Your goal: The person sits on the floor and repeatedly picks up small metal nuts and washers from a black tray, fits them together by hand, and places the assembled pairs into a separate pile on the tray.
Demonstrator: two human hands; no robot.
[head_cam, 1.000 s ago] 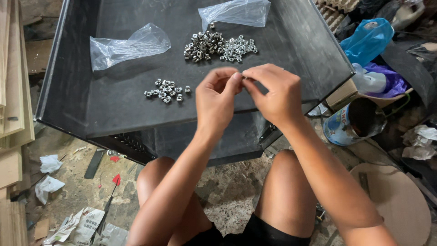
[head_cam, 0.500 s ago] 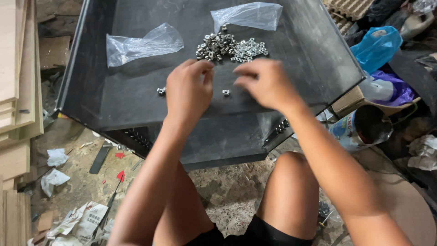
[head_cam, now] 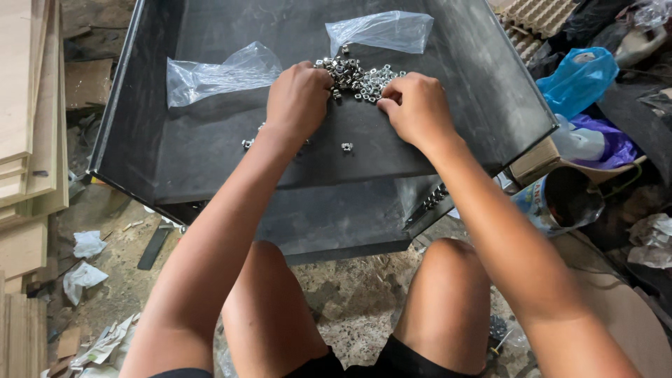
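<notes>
Item: heap of small metal nuts point(head_cam: 358, 75), piled toward the far middle of a dark sheet-metal tray point(head_cam: 210, 150), with a few loose nuts point(head_cam: 346, 146) scattered nearer the front edge.

Left hand point(head_cam: 299, 96): knuckles up, fingers curled down at the heap's left edge; whether anything is pinched cannot be told, as the fingertips are hidden.

Right hand point(head_cam: 414, 105): fingers bent, tips touching the heap's right side; grasp likewise not visible.

Adjacent: two clear plastic bags, one left point(head_cam: 220, 70), one behind the heap point(head_cam: 383, 31). Blue plastic bag point(head_cam: 579, 77) and a tin can point(head_cam: 560, 203) lie off the tray to the right.

Risks, as judged: raking fingers may flick nuts toward the front lip and onto the littered dirt floor point(head_cam: 350, 294), where they would be hard to find; the bags are light and may drift into the heap.
</notes>
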